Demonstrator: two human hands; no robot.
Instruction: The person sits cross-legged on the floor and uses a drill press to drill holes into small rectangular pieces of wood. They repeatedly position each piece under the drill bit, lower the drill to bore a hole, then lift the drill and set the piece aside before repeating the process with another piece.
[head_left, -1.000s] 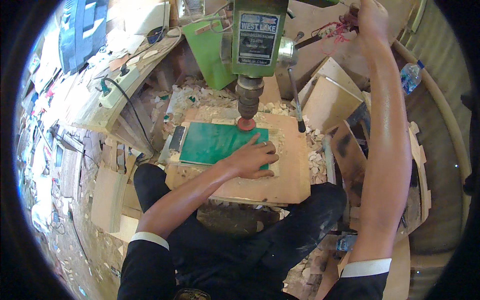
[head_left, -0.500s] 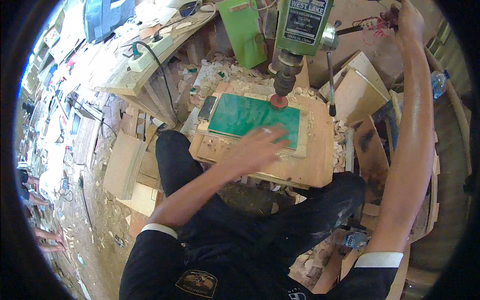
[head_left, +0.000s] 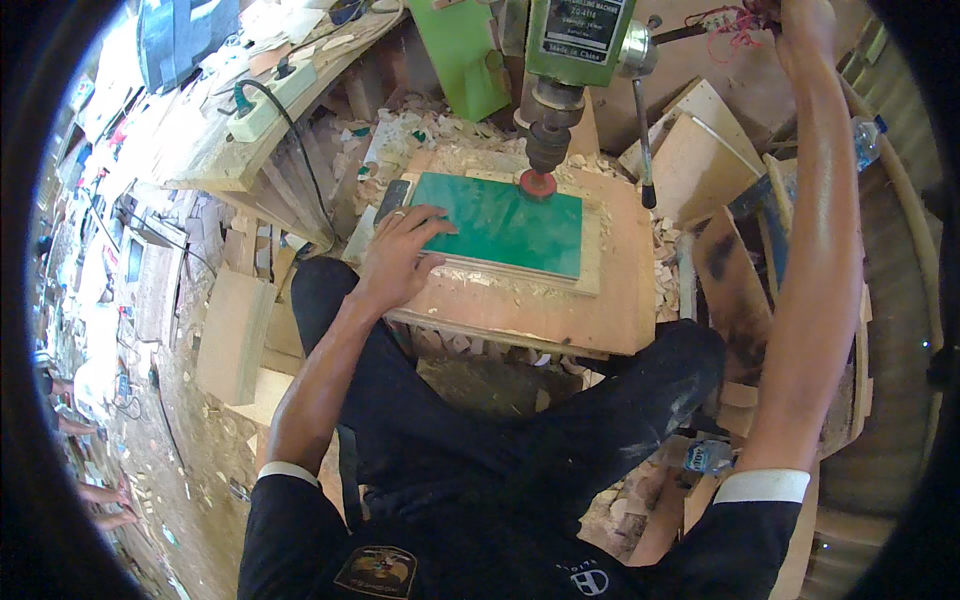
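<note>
A green-faced board [head_left: 505,225] lies flat on the wooden work table [head_left: 480,308], under the drill press [head_left: 575,50]. My left hand [head_left: 400,255] grips the board's left end, with bent fingers on the green face and the thumb by the near edge. A red round bit [head_left: 538,184] in the drill chuck [head_left: 548,140] is over the board's far edge; whether it touches cannot be told. At the upper right, my raised right hand [head_left: 803,30] is closed round the end of a drill press lever [head_left: 680,34], partly cut off by the frame. Red wire [head_left: 735,25] is wound there.
A dark block [head_left: 393,198] sits at the board's left end. Wood chips [head_left: 400,140] surround the table. A bench with a power strip [head_left: 272,105] stands at the left. Wood panels [head_left: 695,160] lean at the right. Another lever [head_left: 645,145] hangs beside the drill.
My left hand has moved left, from over the board's near middle to its left end, and now grips it. My right hand stays on the lever. The whole view has shifted slightly.
</note>
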